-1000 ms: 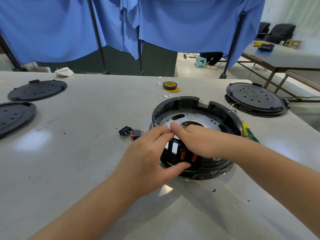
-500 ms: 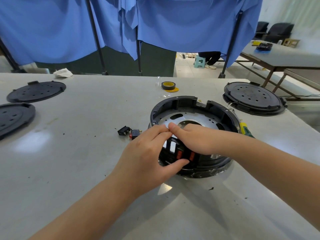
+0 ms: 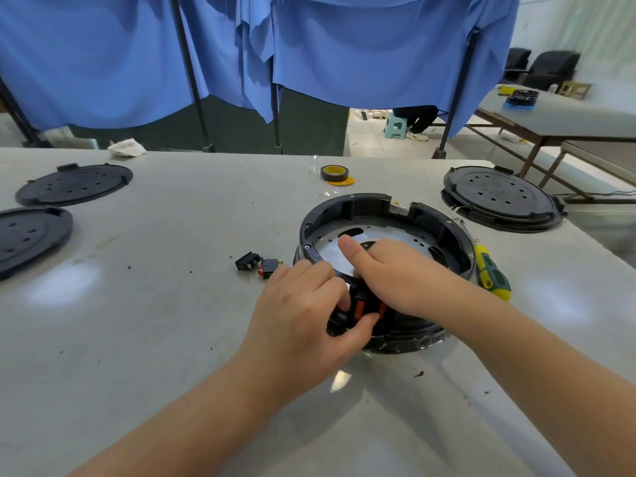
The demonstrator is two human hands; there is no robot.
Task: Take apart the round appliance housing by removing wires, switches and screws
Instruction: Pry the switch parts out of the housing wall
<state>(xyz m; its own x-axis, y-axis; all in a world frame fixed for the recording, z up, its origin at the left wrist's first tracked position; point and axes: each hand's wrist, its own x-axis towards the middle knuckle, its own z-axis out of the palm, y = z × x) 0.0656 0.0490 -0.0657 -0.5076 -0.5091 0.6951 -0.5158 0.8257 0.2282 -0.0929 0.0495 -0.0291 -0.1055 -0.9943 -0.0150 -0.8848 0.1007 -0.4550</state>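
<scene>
The round black housing sits on the grey table, open side up, with a perforated metal plate inside. Red rocker switches show in its near wall between my two hands. My left hand grips that near wall, thumb curled under the switches and fingers over the rim. My right hand reaches over the rim from the right, thumb stretched up inside the housing, fingers curled down behind the switches and hidden. Two loose switches lie on the table just left of the housing.
A green and yellow screwdriver lies against the housing's right side. A tape roll sits behind it. Black round lids lie at the far right and at the left. A crumpled cloth lies at the back edge.
My left thumb has slid up under the red switches, and my right thumb has lifted higher inside the housing. The housing itself has stayed in place.
</scene>
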